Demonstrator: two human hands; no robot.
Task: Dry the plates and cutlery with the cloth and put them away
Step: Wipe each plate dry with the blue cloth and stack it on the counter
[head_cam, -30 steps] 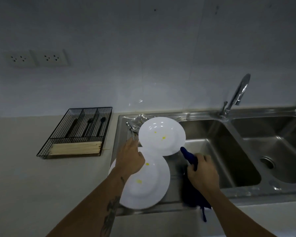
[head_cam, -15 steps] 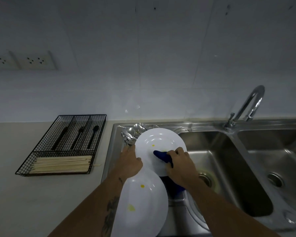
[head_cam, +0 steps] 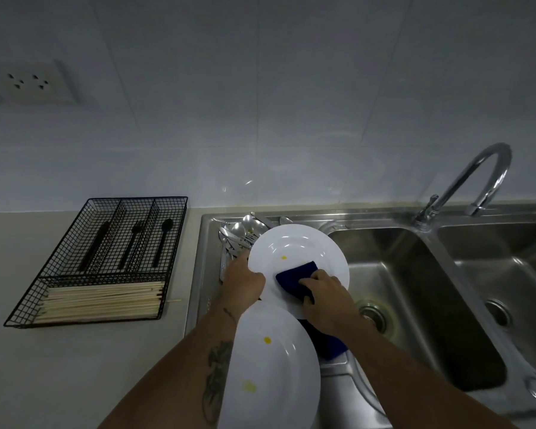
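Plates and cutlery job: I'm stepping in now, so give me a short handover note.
Left hand grips the upper plate's left rim. Right hand presses the blue cloth on its face.
Second plate lies on the drainboard nearer the person; silver cutlery is piled behind.
Done: nothing put away; both plates show yellow spots.
Left: dry both plates and the cutlery, then store them; wire tray sits left.

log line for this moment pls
step: drying plate | left hand: holds upper plate by rim | right hand: presses blue cloth on it | second plate: waiting | cutlery: on drainboard
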